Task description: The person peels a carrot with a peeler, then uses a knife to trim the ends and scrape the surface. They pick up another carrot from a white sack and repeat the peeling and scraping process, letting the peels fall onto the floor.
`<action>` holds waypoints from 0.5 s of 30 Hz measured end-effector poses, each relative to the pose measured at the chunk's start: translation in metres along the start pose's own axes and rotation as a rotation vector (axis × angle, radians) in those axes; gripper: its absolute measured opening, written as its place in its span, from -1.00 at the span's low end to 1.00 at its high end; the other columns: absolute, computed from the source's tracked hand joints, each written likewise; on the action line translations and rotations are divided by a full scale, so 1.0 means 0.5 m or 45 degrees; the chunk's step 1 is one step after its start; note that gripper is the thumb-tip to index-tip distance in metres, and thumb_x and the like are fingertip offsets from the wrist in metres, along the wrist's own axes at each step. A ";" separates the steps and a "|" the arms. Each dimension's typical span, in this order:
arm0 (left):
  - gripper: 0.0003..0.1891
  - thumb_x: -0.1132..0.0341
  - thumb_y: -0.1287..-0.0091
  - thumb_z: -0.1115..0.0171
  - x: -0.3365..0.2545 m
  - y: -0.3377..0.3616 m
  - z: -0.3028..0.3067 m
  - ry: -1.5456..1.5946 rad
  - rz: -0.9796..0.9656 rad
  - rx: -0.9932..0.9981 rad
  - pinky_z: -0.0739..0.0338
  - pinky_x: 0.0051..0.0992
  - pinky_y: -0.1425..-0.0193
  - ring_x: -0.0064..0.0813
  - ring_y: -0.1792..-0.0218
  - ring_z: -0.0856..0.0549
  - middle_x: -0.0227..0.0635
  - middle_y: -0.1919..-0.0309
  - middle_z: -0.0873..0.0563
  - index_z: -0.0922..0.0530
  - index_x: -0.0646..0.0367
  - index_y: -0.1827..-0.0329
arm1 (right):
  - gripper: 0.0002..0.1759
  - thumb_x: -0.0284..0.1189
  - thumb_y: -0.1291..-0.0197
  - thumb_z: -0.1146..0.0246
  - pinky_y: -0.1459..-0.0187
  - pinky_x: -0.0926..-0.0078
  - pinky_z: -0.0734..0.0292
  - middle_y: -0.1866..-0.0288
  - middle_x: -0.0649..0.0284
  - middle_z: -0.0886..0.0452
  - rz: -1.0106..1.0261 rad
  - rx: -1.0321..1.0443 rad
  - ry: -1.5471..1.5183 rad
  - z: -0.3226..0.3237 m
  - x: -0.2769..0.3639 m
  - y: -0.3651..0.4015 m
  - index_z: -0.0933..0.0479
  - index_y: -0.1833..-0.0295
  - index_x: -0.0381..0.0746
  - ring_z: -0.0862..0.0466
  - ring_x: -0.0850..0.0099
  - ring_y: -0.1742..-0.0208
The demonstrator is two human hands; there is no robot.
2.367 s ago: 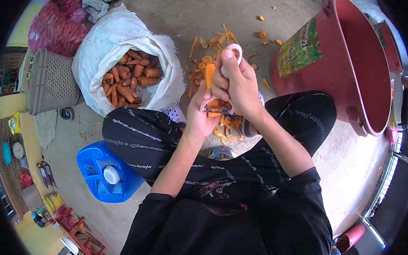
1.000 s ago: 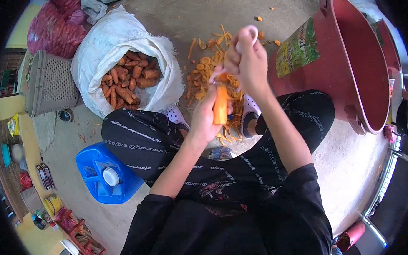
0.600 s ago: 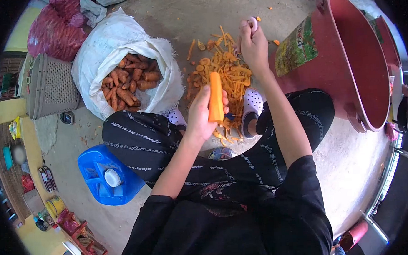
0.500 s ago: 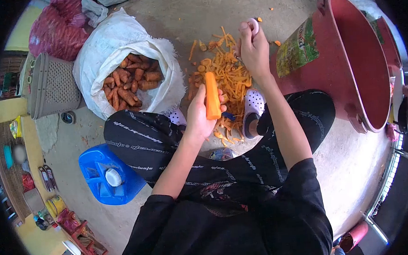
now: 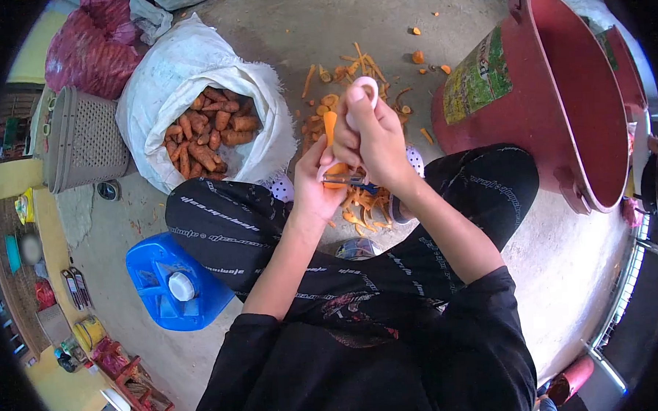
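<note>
In the head view, a carrot is held nearly upright by the left hand, whose fingers are curled shut around its lower end. It is kept out in front of the person's knees, above the floor. The right hand is closed around a peeler. The peeler's pale loop end shows above the thumb, and its blade end is seen below the hand, at the base of the carrot. The two hands are pressed against each other, with the carrot between them.

Directly beneath the hands, a heap of orange peelings is spread on the floor, with more scraps scattered further out. To the left, an open white sack is seen, filled with unpeeled carrots. A large red bucket is lying on its side on the right, its mouth turned away from the hands. A blue jerrycan is set beside the person's left leg, and a grey basket stands beyond the sack — well apart from both hands.
</note>
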State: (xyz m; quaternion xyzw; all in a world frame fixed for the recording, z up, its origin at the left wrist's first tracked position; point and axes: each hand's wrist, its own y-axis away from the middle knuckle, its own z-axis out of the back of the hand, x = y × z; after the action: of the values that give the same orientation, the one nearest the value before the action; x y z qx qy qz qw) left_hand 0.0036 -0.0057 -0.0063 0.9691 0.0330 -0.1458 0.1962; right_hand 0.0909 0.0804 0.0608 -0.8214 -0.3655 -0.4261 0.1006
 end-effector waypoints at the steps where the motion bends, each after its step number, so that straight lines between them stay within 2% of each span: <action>1: -0.80 0.23 -0.44 0.08 -0.002 0.002 -0.002 0.020 0.003 0.033 -0.45 -0.48 0.08 -0.51 0.28 -0.56 -0.40 0.40 -0.56 -0.44 0.11 0.28 | -0.63 -0.11 -0.40 0.02 0.68 0.66 -0.18 0.66 0.38 -0.27 -0.012 0.006 0.001 -0.001 -0.003 -0.001 -0.28 0.25 -0.22 -0.26 0.64 0.75; 4: -0.80 0.23 -0.44 0.08 0.008 0.014 -0.046 -0.034 -0.004 -0.215 -0.46 -0.47 0.09 -0.49 0.26 -0.56 -0.38 0.33 -0.57 -0.47 0.13 0.18 | -0.64 -0.13 -0.41 0.03 0.68 0.65 -0.18 0.66 0.39 -0.26 0.095 -0.042 0.016 0.005 -0.005 -0.011 -0.28 0.25 -0.21 -0.26 0.65 0.74; 7: -0.77 0.28 -0.37 -0.01 0.032 0.016 -0.017 -0.090 -0.003 -0.102 -0.46 -0.46 0.08 -0.46 0.19 -0.54 -0.37 0.14 -0.54 -0.44 0.08 -0.05 | -0.66 -0.14 -0.40 0.02 0.64 0.60 -0.39 0.65 0.42 -0.19 0.207 -0.203 0.044 0.026 0.014 -0.046 -0.27 0.26 -0.20 -0.19 0.66 0.73; 8: -0.77 0.29 -0.38 -0.01 0.035 0.014 -0.012 -0.075 0.003 -0.127 -0.45 -0.47 0.09 -0.46 0.22 -0.53 -0.36 0.13 -0.53 -0.43 0.08 -0.06 | -0.66 -0.13 -0.40 0.02 0.61 0.60 -0.43 0.64 0.43 -0.15 0.256 -0.252 0.050 0.029 0.022 -0.054 -0.28 0.26 -0.19 -0.16 0.66 0.73; 10: -0.76 0.31 -0.39 -0.01 0.036 0.015 -0.023 -0.044 0.022 -0.178 -0.44 -0.48 0.11 -0.46 0.26 -0.51 -0.34 0.13 -0.51 -0.41 0.08 -0.08 | -0.66 -0.12 -0.40 0.02 0.56 0.54 -0.53 0.65 0.45 -0.14 0.161 -0.257 -0.040 0.034 0.032 -0.047 -0.28 0.26 -0.19 -0.17 0.66 0.74; 11: -0.77 0.32 -0.36 -0.06 0.025 0.021 -0.029 -0.102 -0.014 -0.048 -0.45 -0.47 0.07 -0.47 0.23 -0.54 -0.35 0.15 -0.54 -0.43 0.13 -0.04 | -0.65 -0.12 -0.40 0.02 0.53 0.52 -0.57 0.65 0.45 -0.14 0.112 -0.258 -0.083 0.034 0.034 -0.044 -0.27 0.26 -0.19 -0.17 0.66 0.74; 14: -0.78 0.28 -0.35 -0.05 0.005 0.018 -0.067 -0.090 -0.051 -0.154 -0.46 -0.43 0.03 -0.47 0.18 -0.56 -0.37 0.19 -0.56 -0.46 0.14 0.02 | -0.61 -0.10 -0.40 0.02 0.69 0.61 -0.12 0.65 0.41 -0.18 -0.004 -0.140 -0.170 0.015 0.020 -0.014 -0.27 0.30 -0.22 -0.17 0.62 0.73; 15: -0.79 0.24 -0.33 -0.04 0.004 0.011 -0.033 -0.109 -0.050 -0.103 -0.46 -0.39 0.00 -0.48 0.13 -0.57 -0.38 0.20 -0.59 -0.48 0.13 0.07 | -0.62 -0.11 -0.40 0.01 0.68 0.61 -0.10 0.66 0.41 -0.16 -0.068 -0.140 -0.217 0.005 0.019 -0.007 -0.27 0.30 -0.21 -0.15 0.63 0.73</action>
State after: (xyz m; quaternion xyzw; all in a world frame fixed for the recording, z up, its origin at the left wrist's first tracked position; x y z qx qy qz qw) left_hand 0.0105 -0.0042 0.0099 0.9524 0.0493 -0.1896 0.2334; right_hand 0.0935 0.0889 0.0663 -0.8489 -0.3705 -0.3767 0.0127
